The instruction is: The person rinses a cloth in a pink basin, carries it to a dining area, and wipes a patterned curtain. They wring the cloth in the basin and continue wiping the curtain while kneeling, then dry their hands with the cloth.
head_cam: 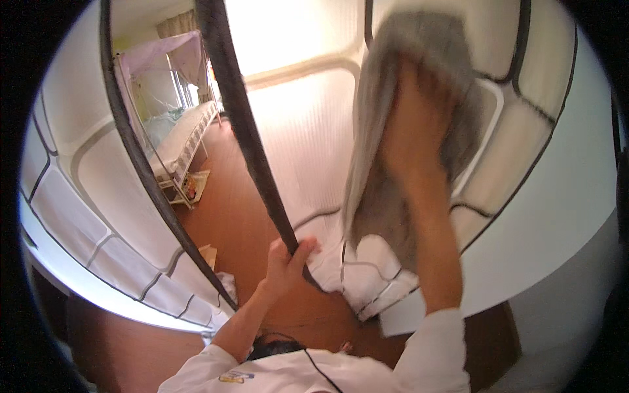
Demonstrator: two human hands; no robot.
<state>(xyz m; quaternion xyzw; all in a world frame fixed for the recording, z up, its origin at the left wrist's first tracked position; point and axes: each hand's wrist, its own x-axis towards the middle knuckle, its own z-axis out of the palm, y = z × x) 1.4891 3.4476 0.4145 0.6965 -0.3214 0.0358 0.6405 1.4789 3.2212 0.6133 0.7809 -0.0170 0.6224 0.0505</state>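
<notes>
My left hand (290, 258) grips the dark edge strip of a pale curtain panel (314, 132) printed with dark and beige line shapes. Higher up on the right, my right hand (417, 123) presses a grey cloth (422, 34) against the same panel. The cloth is blurred and drapes around the hand, hiding most of the fingers. Below it, the lower part of the panel (373, 250) hangs in folds. Another pale panel (93, 172) with a dark edge hangs on the left, with a gap between the two.
Through the gap stands a white-framed bed (184, 142) with a pink canopy (159, 51). Items (191, 186) lie on the floor under its near end. Brown wooden flooring (221, 186) runs toward me. A white wall surface (555, 211) borders the right panel. Crumpled white material (227, 285) lies near the left panel.
</notes>
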